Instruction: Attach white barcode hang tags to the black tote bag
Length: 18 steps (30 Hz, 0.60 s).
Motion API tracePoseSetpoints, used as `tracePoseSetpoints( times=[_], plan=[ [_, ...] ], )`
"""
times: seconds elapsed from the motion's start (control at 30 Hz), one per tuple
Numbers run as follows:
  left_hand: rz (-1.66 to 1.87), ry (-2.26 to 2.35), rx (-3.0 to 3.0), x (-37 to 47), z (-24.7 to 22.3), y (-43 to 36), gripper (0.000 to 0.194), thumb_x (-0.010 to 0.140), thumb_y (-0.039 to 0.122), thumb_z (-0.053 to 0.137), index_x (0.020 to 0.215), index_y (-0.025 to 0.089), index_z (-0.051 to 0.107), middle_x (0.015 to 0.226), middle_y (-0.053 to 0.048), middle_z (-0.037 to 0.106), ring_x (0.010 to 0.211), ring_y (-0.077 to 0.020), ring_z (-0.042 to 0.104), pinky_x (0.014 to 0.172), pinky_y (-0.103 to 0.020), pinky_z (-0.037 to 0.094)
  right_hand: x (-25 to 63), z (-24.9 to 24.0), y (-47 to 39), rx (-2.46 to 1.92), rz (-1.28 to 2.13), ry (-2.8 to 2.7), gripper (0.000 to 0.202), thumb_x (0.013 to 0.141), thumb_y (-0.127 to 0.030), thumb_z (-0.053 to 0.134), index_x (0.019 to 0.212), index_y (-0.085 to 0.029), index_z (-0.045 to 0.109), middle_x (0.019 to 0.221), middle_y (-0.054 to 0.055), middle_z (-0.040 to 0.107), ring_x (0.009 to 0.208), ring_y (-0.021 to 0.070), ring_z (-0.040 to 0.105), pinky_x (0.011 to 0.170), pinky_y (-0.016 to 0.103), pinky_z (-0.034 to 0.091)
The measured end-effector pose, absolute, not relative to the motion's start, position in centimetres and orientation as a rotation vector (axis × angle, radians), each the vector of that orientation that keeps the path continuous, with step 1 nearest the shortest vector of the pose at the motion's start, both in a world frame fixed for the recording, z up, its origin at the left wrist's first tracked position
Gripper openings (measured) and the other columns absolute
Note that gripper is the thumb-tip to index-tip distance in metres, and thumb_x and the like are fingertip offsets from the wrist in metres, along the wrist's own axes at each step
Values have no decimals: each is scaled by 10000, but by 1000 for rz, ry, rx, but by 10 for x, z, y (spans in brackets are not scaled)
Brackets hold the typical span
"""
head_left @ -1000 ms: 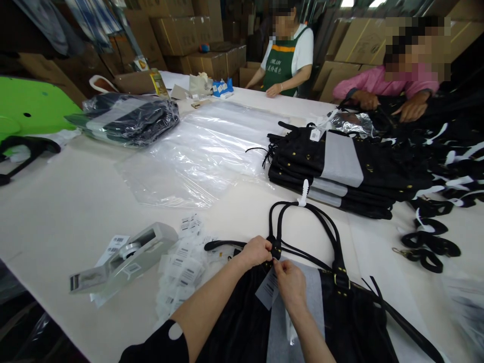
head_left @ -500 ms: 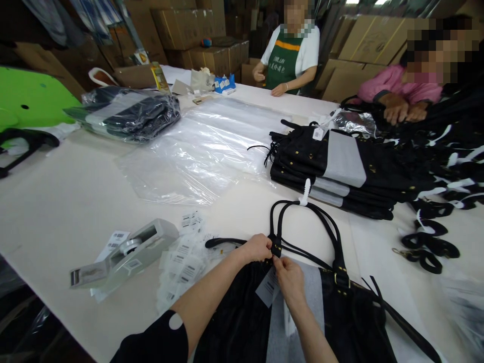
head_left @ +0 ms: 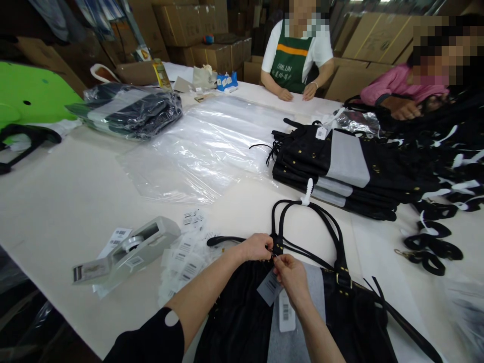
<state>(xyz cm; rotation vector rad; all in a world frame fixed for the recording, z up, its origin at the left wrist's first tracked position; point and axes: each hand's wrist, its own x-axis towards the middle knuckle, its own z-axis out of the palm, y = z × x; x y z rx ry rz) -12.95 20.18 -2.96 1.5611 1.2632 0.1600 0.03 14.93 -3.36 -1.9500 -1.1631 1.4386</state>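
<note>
A black handbag point(head_left: 355, 317) lies flat before me, a pale grey paper band point(head_left: 315, 292) round its middle. Its black handles point(head_left: 333, 222) arch away from me, gathered by a white tie point(head_left: 308, 192). At the foot of the left handle, the fingers of my left hand point(head_left: 257, 247) pinch closed against the strap fitting. My right hand point(head_left: 291, 275) pinches right beside them, at the top of a grey hang tag point(head_left: 269, 288); the small piece between the fingertips is hidden. Below my right hand, a white barcode tag point(head_left: 286, 312) rests on the band.
Left of the bag stand a tape dispenser point(head_left: 132, 247) and loose clear stickers point(head_left: 185, 262). Clear plastic bags point(head_left: 204, 146) spread beyond, beside a wrapped bag point(head_left: 132, 108). Stacked black bags point(head_left: 313, 156) and coiled straps point(head_left: 434, 247) are at right. Two people stand across the table.
My hands stay at the handle's foot with only slight finger movement. The white barcode tag now shows its face. The co-worker in the green apron has brought both hands down to the table edge.
</note>
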Motion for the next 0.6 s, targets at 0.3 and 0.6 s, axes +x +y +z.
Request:
tracePoseSetpoints(
  times=[0.3, 0.6],
  plan=[
    [156, 1178, 1620, -135, -32, 205, 302, 564, 17, 459, 791, 132, 622, 801, 11, 543, 596, -72, 487, 539, -156, 405, -5, -47, 149, -1994, 1341, -1024, 260, 682, -360, 516, 505, -174, 477, 361, -37, 459, 301, 70, 367, 334, 196, 234],
    [80, 1179, 1599, -135, -34, 207, 303, 639, 33, 392, 800, 118, 635, 515, 33, 476, 458, -77, 475, 459, -160, 389, -12, -42, 148, -1885, 1477, -806, 249, 626, -390, 518, 536, -164, 463, 380, -44, 447, 290, 47, 328, 303, 170, 186]
  ],
)
